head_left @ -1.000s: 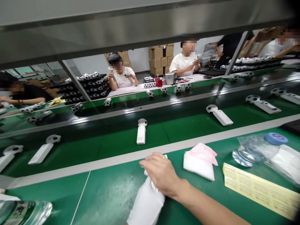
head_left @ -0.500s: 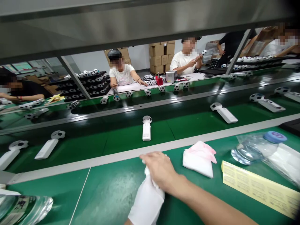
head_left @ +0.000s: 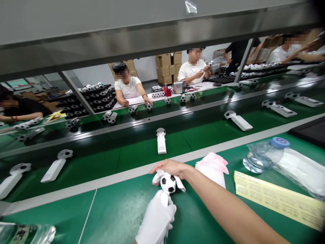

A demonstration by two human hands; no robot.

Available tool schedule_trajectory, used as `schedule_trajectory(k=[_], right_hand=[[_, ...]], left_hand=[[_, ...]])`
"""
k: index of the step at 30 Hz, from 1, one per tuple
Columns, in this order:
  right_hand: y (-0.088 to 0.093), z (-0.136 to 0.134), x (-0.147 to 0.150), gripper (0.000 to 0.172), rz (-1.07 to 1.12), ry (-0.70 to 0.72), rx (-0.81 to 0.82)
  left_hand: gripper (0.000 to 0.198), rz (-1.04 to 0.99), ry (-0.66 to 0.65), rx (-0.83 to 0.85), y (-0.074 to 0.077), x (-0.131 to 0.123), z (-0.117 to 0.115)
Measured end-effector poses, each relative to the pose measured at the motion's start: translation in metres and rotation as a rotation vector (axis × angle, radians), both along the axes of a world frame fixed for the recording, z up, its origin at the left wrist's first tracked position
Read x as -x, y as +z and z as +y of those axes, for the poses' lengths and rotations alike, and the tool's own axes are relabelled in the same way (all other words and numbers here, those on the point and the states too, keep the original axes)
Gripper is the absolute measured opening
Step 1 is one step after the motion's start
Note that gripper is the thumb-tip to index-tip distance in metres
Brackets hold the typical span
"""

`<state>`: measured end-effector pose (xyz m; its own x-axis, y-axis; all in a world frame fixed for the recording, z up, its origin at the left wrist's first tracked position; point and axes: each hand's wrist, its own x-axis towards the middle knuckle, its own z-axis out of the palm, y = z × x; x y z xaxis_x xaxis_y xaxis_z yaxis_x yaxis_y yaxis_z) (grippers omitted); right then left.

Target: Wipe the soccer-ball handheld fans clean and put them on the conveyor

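Note:
My left hand (head_left: 156,218), in a white glove, grips the handle of a small hand-held fan with a football-patterned head (head_left: 168,183), holding it upright over the green bench. My bare right hand (head_left: 170,167) curls over the top of the football head, pinching a white cloth (head_left: 157,176) around it. The fan's handle is mostly hidden inside the glove.
A folded white and pink cloth (head_left: 212,166) lies just right of my hands. A plastic bottle with a blue cap (head_left: 264,155) and a yellow label sheet (head_left: 276,200) lie further right. Several white fans (head_left: 160,141) ride the conveyor beyond. Other people sit across the line.
My right hand has lifted off the fan's head, so the football shows under the cloth. The fans on the conveyor have drifted right, and the view has shifted slightly.

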<state>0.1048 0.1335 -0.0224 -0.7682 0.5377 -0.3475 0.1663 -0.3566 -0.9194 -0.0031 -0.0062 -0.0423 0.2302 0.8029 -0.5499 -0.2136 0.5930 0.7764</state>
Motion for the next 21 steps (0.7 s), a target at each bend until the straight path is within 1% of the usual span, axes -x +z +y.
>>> schedule_trajectory(k=[2,4,7,9,10,11,13,14,15,16,17,18,20,21], right_hand=[[-0.007,-0.002,-0.002,0.035,0.097,-0.033,0.118],[-0.012,-0.007,-0.002,0.036,0.184,-0.109,0.193],[-0.014,-0.02,0.0,0.041,0.299,-0.287,0.228],[-0.01,-0.033,0.005,0.044,0.366,-0.435,0.213],[-0.007,-0.039,0.007,0.044,0.385,-0.532,0.172],[-0.003,-0.046,0.009,0.042,0.381,-0.637,0.092],[0.005,-0.058,0.01,0.038,0.293,-0.807,-0.181],[0.009,-0.063,0.01,0.036,0.223,-0.843,-0.336],[0.013,-0.065,0.01,0.035,0.154,-0.842,-0.465],[0.015,-0.065,0.009,0.034,0.114,-0.814,-0.532],[0.017,-0.064,0.008,0.034,0.118,-0.779,-0.511],[0.018,-0.06,0.007,0.035,0.155,-0.747,-0.421],[0.015,-0.051,0.006,0.039,0.252,-0.689,-0.175],[0.012,-0.046,0.006,0.041,0.285,-0.667,-0.079]], left_hand=[[0.02,0.01,0.013,0.007,0.011,0.003,0.0],[0.026,-0.003,-0.003,0.03,0.021,0.004,0.0],[0.034,-0.054,-0.016,0.052,0.03,0.003,0.001],[0.036,-0.155,-0.025,0.099,0.03,0.003,0.003],[0.038,-0.228,-0.038,0.137,0.029,0.005,0.004],[0.039,-0.305,-0.053,0.178,0.026,0.007,0.005],[0.039,-0.427,-0.075,0.238,0.02,0.012,0.007],[0.038,-0.458,-0.079,0.248,0.018,0.015,0.008],[0.037,-0.465,-0.079,0.246,0.016,0.018,0.008],[0.035,-0.479,-0.078,0.249,0.014,0.021,0.007],[0.034,-0.492,-0.083,0.254,0.013,0.023,0.007],[0.033,-0.503,-0.089,0.258,0.013,0.025,0.006],[0.032,-0.512,-0.104,0.264,0.014,0.027,0.004],[0.033,-0.511,-0.111,0.265,0.016,0.028,0.004]])
